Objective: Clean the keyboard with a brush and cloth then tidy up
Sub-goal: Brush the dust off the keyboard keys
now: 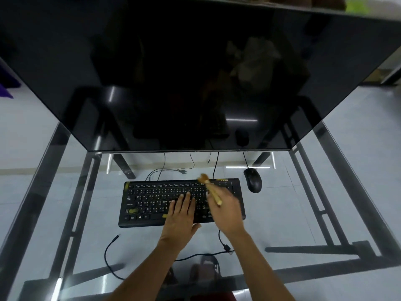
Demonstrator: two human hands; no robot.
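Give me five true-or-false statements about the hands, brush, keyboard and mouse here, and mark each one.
1. The right hand holds a brush. True.
2. The left hand lies flat on the keyboard. True.
3. The mouse sits to the left of the keyboard. False: it is by the keyboard's far right corner.
4. The brush bristles are over the keyboard's near left corner. False: they are at its far edge, right of centre.
5. The keyboard rests on a glass desk. True.
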